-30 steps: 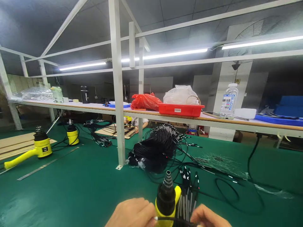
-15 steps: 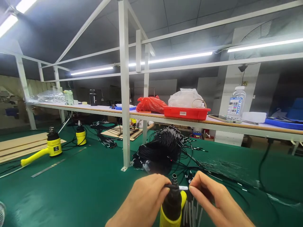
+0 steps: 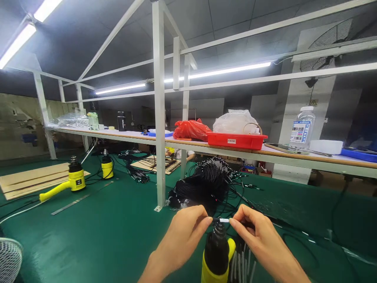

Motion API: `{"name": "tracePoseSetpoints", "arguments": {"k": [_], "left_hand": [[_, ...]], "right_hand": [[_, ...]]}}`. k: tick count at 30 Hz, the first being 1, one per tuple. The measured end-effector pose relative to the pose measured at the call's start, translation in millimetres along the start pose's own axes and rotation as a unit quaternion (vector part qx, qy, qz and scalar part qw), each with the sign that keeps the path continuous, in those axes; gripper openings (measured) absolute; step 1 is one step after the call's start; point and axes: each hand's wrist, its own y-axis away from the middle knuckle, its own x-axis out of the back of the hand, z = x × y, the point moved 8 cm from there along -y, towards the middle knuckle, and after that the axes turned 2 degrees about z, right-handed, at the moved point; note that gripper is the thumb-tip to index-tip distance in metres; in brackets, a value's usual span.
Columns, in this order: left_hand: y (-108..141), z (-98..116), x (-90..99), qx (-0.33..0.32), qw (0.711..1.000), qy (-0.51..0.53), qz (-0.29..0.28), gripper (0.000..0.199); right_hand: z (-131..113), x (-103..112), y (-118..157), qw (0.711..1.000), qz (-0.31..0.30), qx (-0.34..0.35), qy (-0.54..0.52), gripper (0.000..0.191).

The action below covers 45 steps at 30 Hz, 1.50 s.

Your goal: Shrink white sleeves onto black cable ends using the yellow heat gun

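Both my hands are raised over an upright black-and-yellow heat gun (image 3: 217, 251), whose ribbed black nozzle points up between them. My left hand (image 3: 180, 238) pinches a thin black cable (image 3: 216, 219) from one side. My right hand (image 3: 253, 232) pinches the same line from the other side, near a short white sleeve (image 3: 224, 220) on it. The sleeve sits just above the nozzle tip, apparently not touching it. Below my right hand hangs a bunch of grey-sheathed cable ends (image 3: 241, 264), partly hidden behind the gun.
A large coil of black cables (image 3: 203, 185) lies on the green bench mat (image 3: 118, 243) beyond my hands. A white steel post (image 3: 159, 118) stands to its left. Two more yellow heat guns (image 3: 76, 177) stand at left, and a shelf (image 3: 235, 147) crosses behind, holding a red tray (image 3: 237, 140).
My hands have risen, bringing the cable and white sleeve higher over the nozzle. The view has tilted and shifted, so the background slides right.
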Motion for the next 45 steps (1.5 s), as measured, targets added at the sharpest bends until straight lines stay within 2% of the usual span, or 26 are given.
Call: {"name": "tracePoseSetpoints", "arguments": {"k": [5, 11, 18, 34, 40, 42, 45], "left_hand": [[-4, -6, -3.0, 0.021, 0.999, 0.038, 0.016, 0.039], [-9, -17, -11.5, 0.04, 0.997, 0.06, 0.025, 0.038], [-11, -21, -13.8, 0.041, 0.995, 0.089, 0.035, 0.035], [-13, -22, -16.8, 0.04, 0.99, 0.13, 0.037, 0.028], [-11, -20, -13.3, 0.038, 0.986, 0.158, 0.03, 0.018], [-12, -19, -12.3, 0.04, 0.989, 0.142, 0.025, 0.023], [-13, -20, -13.3, 0.048, 0.995, 0.09, 0.018, 0.039]], "right_hand": [[-6, 1, -1, 1.0, 0.02, 0.011, -0.005, 0.031], [0, -1, -6, 0.999, 0.01, 0.015, 0.037, 0.03], [3, -4, -10, 0.998, 0.049, 0.021, 0.012, 0.029], [6, -2, -12, 0.997, 0.039, 0.02, 0.057, 0.027], [2, 4, -8, 0.994, 0.003, 0.038, 0.104, 0.034], [-2, 6, -6, 0.993, 0.007, 0.041, 0.109, 0.035], [-4, 6, -5, 0.993, -0.001, 0.04, 0.112, 0.035]]}}
